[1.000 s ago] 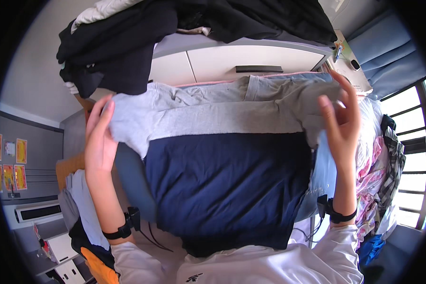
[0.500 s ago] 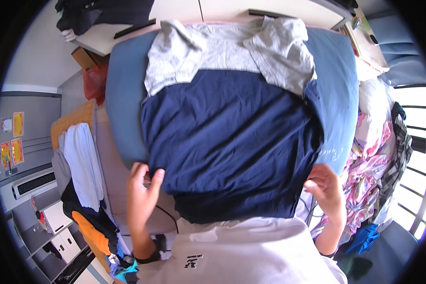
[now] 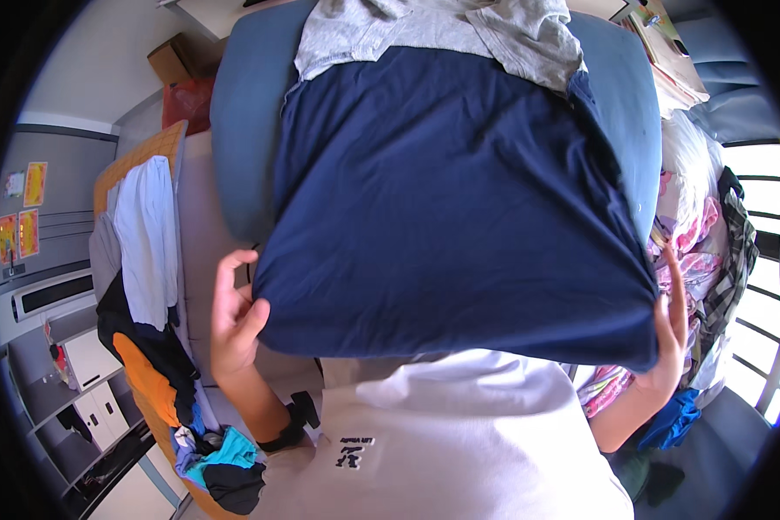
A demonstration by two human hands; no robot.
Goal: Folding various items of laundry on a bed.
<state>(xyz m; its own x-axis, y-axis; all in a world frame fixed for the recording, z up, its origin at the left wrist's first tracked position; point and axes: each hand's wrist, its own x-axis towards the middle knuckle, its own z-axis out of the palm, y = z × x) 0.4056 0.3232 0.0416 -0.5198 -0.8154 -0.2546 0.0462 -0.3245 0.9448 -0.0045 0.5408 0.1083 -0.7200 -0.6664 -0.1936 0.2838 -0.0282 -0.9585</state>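
Between fingers [image 3: 250, 322], creased navy cloth [image 3: 459, 217]

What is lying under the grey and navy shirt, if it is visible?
A blue padded surface shows past both sides of the shirt's upper part. Whatever lies directly beneath the cloth is covered and cannot be seen.

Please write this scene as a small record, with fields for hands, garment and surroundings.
Left hand: touching near left corner of shirt; grip unclear
Right hand: touching near right corner; grip unclear
Shirt: grey top, navy body, near edge spread between hands
Under shirt: blue pad
Left side: pale garment, orange garment
Right side: pink patterned cloth, checked cloth
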